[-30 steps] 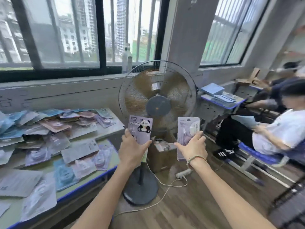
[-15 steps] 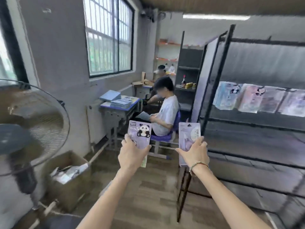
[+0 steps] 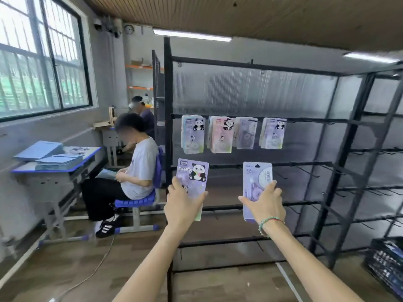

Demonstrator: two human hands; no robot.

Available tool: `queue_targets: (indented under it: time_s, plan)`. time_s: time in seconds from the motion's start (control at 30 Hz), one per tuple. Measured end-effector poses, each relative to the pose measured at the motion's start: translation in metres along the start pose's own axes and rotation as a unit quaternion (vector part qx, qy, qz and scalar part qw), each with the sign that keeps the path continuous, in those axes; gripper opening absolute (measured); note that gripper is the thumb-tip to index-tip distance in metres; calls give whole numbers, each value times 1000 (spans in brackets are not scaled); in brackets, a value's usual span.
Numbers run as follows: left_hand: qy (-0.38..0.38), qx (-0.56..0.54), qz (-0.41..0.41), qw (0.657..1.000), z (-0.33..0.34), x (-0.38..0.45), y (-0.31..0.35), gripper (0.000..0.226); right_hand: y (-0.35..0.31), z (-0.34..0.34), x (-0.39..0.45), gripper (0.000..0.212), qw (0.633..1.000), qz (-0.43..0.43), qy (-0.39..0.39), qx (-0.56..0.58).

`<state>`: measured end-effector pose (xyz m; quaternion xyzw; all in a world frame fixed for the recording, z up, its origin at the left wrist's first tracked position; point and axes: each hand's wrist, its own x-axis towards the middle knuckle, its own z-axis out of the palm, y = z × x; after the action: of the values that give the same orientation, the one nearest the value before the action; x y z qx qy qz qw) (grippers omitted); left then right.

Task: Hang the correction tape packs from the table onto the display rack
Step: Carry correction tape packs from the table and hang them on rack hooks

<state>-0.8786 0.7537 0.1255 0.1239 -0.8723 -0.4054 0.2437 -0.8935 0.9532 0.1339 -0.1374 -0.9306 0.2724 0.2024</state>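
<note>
Now facing the display rack (image 3: 250,66), both hands hold packs upright.

Grey walls, barred window (image 3: 41,62) left, wood-plank floor (image 3: 65,264), blue-edged desk (image 3: 54,168), 2 ceiling tube lights (image 3: 192,37).

2 purple packs (image 3: 193,177) (image 3: 257,184) upright before the black rack (image 3: 168,131) holding 4 bunches (image 3: 233,134).
</note>
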Motion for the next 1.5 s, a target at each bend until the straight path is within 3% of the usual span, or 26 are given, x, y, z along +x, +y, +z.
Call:
queue_targets:
  time_s: [0.37,0.83,1.5]
  plan:
    - [-43,-2,64,997,118,28,88,94,92,-22,96,117,997,61,46,1]
    - [11,-46,101,994,225,121,189,95,113,-39,270,116,997,-15,69,-22]
    - [100,26,59,993,283,153,235,99,129,-40,384,114,993,-115,8,25]
